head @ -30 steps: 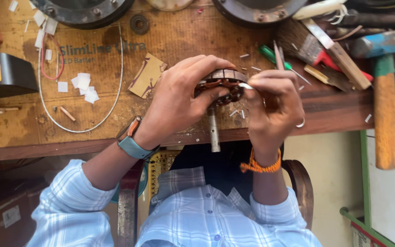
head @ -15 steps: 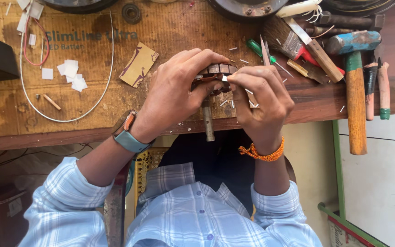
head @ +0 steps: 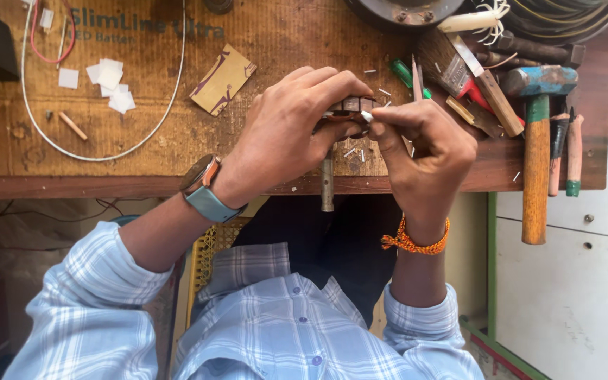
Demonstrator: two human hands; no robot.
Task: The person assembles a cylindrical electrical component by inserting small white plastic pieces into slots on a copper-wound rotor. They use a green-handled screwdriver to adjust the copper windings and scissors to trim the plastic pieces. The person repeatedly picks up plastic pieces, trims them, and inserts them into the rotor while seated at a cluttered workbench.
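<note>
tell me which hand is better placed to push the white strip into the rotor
Right. The right hand already pinches the white strip at the rotor; the left hand grips the rotor.

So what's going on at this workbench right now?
A person in a checked shirt is working at a wooden bench. The left hand wraps around a small round metal part with a shaft pointing down over the bench edge. The right hand pinches a small white piece against the top of that part. A hammer and other tools lie to the right.
</note>
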